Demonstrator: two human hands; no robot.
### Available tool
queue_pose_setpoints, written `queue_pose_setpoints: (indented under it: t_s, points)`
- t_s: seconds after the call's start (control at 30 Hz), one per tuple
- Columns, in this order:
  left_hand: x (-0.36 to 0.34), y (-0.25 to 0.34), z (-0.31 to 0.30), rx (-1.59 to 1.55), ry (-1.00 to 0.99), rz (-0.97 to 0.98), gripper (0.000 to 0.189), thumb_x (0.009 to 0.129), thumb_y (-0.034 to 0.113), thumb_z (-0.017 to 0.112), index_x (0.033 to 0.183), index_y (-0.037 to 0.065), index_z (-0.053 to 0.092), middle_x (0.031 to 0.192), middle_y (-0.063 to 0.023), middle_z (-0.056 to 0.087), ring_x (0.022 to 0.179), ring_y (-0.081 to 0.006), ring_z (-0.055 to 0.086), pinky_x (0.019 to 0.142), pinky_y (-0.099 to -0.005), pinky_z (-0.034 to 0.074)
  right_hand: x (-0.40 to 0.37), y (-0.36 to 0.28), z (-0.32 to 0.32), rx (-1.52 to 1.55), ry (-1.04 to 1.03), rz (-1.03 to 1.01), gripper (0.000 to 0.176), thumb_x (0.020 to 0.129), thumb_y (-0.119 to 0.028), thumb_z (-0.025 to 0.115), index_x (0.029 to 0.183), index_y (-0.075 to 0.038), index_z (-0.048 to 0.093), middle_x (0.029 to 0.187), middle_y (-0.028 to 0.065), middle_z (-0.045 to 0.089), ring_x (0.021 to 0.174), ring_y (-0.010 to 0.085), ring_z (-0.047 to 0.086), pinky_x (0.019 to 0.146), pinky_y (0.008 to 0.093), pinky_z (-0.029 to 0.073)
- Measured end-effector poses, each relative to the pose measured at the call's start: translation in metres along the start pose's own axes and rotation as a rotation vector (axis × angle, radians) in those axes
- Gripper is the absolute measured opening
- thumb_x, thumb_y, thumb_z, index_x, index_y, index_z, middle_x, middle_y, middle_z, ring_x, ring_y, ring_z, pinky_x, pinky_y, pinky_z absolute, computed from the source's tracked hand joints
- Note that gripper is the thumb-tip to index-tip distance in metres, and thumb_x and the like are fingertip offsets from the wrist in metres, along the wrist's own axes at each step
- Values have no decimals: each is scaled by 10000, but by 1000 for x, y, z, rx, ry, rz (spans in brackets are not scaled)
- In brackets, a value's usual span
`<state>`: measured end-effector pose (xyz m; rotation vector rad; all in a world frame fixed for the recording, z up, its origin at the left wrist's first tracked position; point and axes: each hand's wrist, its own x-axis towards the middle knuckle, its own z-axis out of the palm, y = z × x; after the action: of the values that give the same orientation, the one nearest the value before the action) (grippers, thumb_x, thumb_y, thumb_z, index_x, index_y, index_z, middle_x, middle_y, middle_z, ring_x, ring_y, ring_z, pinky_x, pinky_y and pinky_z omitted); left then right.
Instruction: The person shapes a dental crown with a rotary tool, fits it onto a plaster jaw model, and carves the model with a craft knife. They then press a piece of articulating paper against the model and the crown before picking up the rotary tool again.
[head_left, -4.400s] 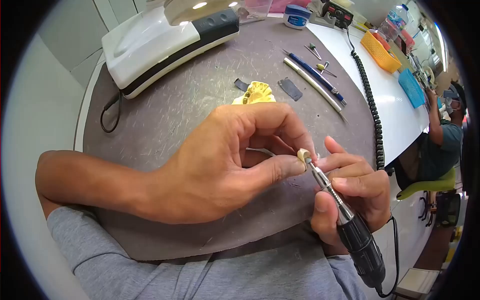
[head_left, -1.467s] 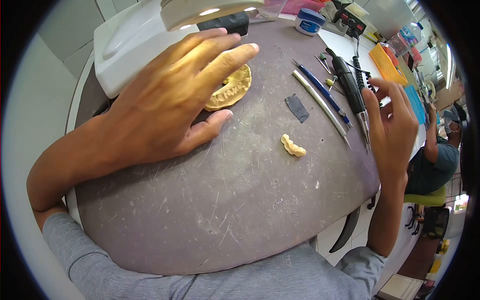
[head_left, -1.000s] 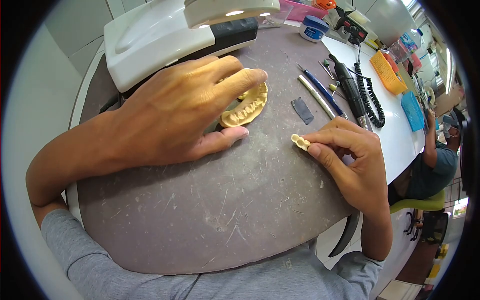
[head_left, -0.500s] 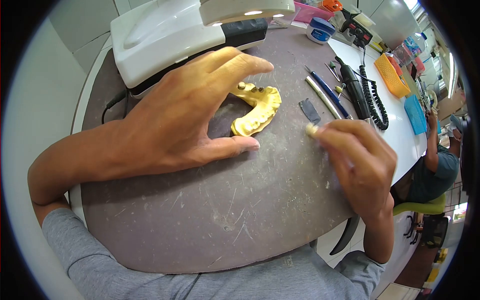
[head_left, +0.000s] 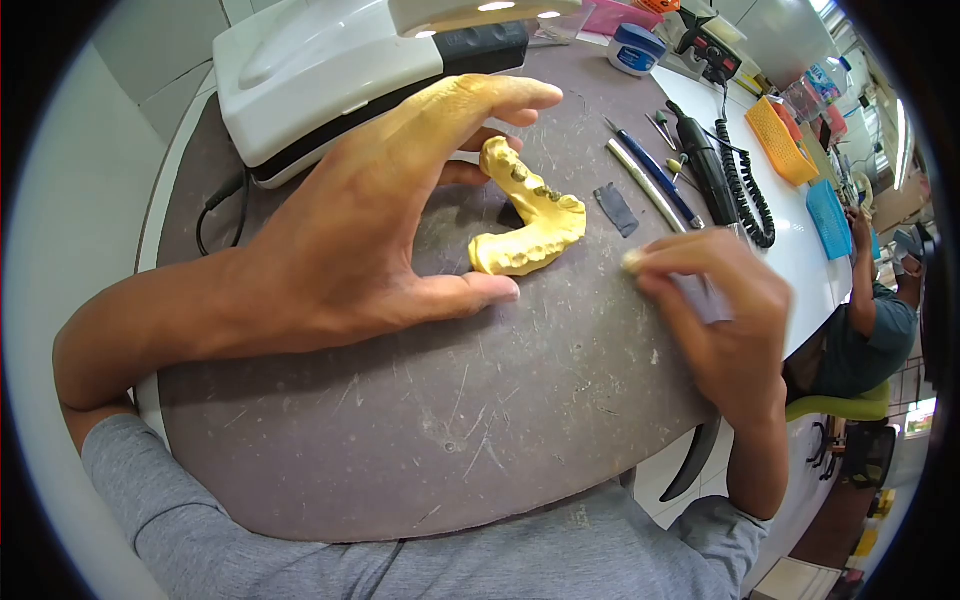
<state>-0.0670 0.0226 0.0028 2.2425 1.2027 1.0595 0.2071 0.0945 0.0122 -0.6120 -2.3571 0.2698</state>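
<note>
A yellow dental model [head_left: 540,240], an arch with teeth and several dark spots along one arm, lies on the grey-brown mat. Around its left side curves my left hand [head_left: 350,215]: the thumb meets its near end and some fingers reach behind its far end, while the upper fingers stretch out above. To the right of the model, my right hand [head_left: 725,310] is closed in a pinch. Between its thumb and forefinger shows a small cream-coloured piece [head_left: 632,261], blurred and too small to name surely. Just beyond it lies a dark grey strip [head_left: 616,210].
A white device [head_left: 320,85] stands behind my left hand. Slim tools [head_left: 645,185] and a black handpiece [head_left: 703,160] with a coiled cord lie at the right. Farther off are a blue-lidded jar [head_left: 636,50], an orange basket [head_left: 780,140] and a seated person [head_left: 870,335].
The dental model has turned and shifted right, showing more of its far arm. My left upper fingers have lifted a little. My right hand has moved slightly, keeping its pinch.
</note>
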Motion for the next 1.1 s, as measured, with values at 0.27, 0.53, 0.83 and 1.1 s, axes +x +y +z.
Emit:
queue_pose_setpoints:
  t_s: [0.27,0.53,0.83,1.1]
  points:
    - [-2,-5,-3,198,21,-52,729,803,-70,554,1484,55,325,1475,-147,407,1348,-263,452,1131,-404,405,3,0,-4,-78,-66,39,172,787,12,736,949,-44,726,933,85,678,808,211,665,739,307,530]
    - [9,7,8,562,42,7,665,825,129,615,1447,40,398,1233,-160,523,1030,-248,556,934,-409,471,0,-2,-8,-153,-159,6,277,775,78,696,997,-75,761,930,78,644,804,186,661,718,297,534]
    - [15,-6,14,394,88,128,740,791,44,664,1470,42,369,1246,-179,588,1259,-298,530,1111,-423,393,0,5,-8,-111,-194,-57,326,767,130,659,1047,-14,742,942,113,653,811,211,662,725,302,529]
    - [20,-8,6,178,66,-163,642,845,86,732,1411,35,434,1326,-141,543,1252,-255,550,1131,-380,395,5,4,-9,-81,-131,-55,294,760,83,712,1038,-5,742,904,111,647,774,202,655,688,302,519]
